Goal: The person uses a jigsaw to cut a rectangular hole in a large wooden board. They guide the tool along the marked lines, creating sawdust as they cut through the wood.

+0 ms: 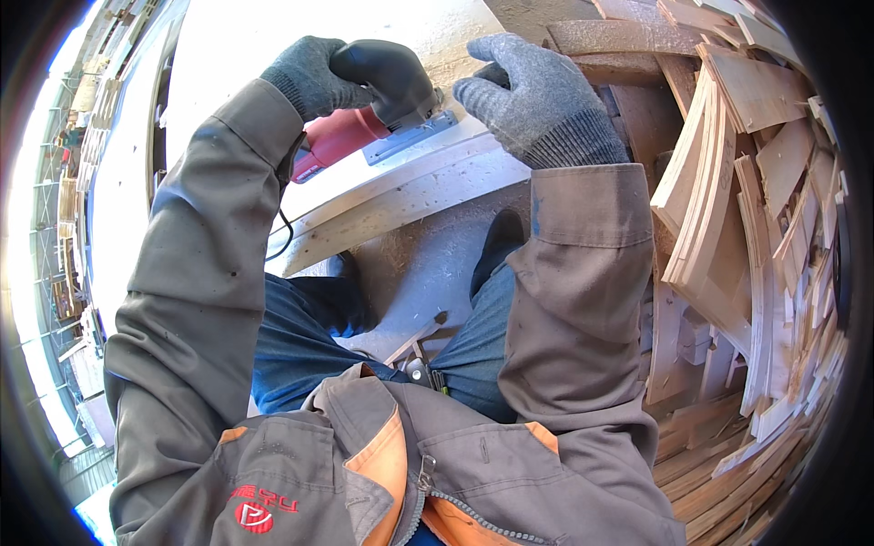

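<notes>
My left hand [319, 77], in a grey knit glove, is wrapped around the black part of a red and black power tool that looks like a jigsaw [344, 136]. Its flat metal base plate [410, 138] faces the near edge of a pale board [246, 45]. To the right, my right hand [537, 96], also gloved in grey, hovers apart from the tool. Its fingers are bent with a gap between thumb and forefinger; I see nothing held there, though the palm side is mostly hidden.
A black cord [284, 238] hangs beside my left sleeve. Along the board's near side runs a pale wooden edge [419, 196] with sawdust on it. Stacked plywood offcuts [701, 173], many curved, crowd the right side. My feet stand on the dusty floor [410, 259] below.
</notes>
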Demonstrator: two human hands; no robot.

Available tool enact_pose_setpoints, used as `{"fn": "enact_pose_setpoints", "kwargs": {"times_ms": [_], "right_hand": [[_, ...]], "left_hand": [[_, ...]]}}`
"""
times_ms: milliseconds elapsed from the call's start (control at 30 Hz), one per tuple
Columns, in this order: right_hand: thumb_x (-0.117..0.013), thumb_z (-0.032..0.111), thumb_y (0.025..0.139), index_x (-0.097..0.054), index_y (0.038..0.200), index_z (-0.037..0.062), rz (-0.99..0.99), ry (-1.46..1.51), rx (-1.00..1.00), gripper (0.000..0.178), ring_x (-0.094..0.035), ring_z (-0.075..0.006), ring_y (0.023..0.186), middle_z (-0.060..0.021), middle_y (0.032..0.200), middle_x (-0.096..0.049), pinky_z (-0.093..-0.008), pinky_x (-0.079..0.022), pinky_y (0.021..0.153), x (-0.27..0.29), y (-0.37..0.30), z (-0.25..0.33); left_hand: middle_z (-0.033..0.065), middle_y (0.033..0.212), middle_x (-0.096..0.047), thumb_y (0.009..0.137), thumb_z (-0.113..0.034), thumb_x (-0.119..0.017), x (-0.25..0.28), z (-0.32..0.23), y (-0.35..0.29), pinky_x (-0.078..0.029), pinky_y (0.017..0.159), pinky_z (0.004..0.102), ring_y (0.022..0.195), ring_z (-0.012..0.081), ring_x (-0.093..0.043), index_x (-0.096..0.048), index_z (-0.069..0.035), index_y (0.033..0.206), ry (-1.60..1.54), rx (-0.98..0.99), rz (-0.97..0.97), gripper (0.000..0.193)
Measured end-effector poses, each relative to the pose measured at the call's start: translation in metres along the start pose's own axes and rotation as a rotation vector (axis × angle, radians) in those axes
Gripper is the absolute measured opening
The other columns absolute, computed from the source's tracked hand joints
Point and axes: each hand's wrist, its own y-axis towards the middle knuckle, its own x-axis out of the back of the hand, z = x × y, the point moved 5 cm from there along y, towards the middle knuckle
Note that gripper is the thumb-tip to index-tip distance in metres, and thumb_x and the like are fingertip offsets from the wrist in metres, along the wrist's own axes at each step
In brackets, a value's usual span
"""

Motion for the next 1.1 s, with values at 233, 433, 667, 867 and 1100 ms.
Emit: {"fn": "enact_pose_setpoints", "kwargs": {"times_ms": [233,433,667,867,1100], "right_hand": [[-0.069,0.040,0.093,-0.062,0.137,0.0060,0.022,0.057,-0.044,0.056,-0.067,-0.0349,0.118,-0.0216,0.127,-0.068,-0.0475,-0.052,0.105,0.003,-0.002,0.002],[-0.069,0.040,0.094,-0.061,0.137,0.0053,0.014,0.068,-0.029,0.056,-0.068,-0.0337,0.116,-0.0210,0.127,-0.068,-0.0465,-0.053,0.104,0.002,-0.001,0.000],[-0.071,0.044,0.093,-0.057,0.140,0.0050,0.034,0.045,-0.025,0.063,-0.068,-0.0323,0.115,-0.0206,0.124,-0.069,-0.0452,-0.055,0.101,0.001,-0.001,0.001],[-0.071,0.044,0.093,-0.057,0.140,0.0049,0.031,0.039,-0.029,0.062,-0.068,-0.0324,0.115,-0.0207,0.124,-0.069,-0.0457,-0.055,0.101,0.001,-0.001,0.002],[-0.071,0.043,0.093,-0.057,0.140,0.0050,0.012,0.034,-0.029,0.062,-0.068,-0.0321,0.115,-0.0198,0.123,-0.070,-0.0454,-0.055,0.101,0.000,-0.002,0.001]], "left_hand": [[0.0129,0.096,-0.076,0.079,-0.007,-0.083,-0.002,0.000,0.004,-0.061,0.078,0.0352,0.084,0.0205,-0.073,-0.074,-0.003,0.114,-0.034,-0.022,0.024,0.036],[0.0133,0.096,-0.076,0.082,-0.006,-0.080,-0.004,0.002,0.008,-0.062,0.077,0.0353,0.083,0.0211,-0.074,-0.074,-0.004,0.115,-0.079,-0.046,0.048,0.034],[0.0137,0.097,-0.076,0.085,-0.006,-0.078,-0.009,0.014,0.021,-0.063,0.076,0.0354,0.083,0.0217,-0.074,-0.073,-0.004,0.117,-0.234,-0.129,0.132,0.032],[0.0133,0.095,-0.076,0.085,-0.006,-0.079,-0.009,0.032,0.023,-0.063,0.073,0.0345,0.080,0.0208,-0.074,-0.073,-0.004,0.116,-0.267,-0.074,0.106,0.032],[0.0110,0.089,-0.075,0.076,-0.008,-0.087,0.000,-0.019,-0.004,-0.060,0.067,0.0317,0.073,0.0174,-0.071,-0.074,-0.003,0.114,-0.013,0.103,-0.025,0.041]]}}
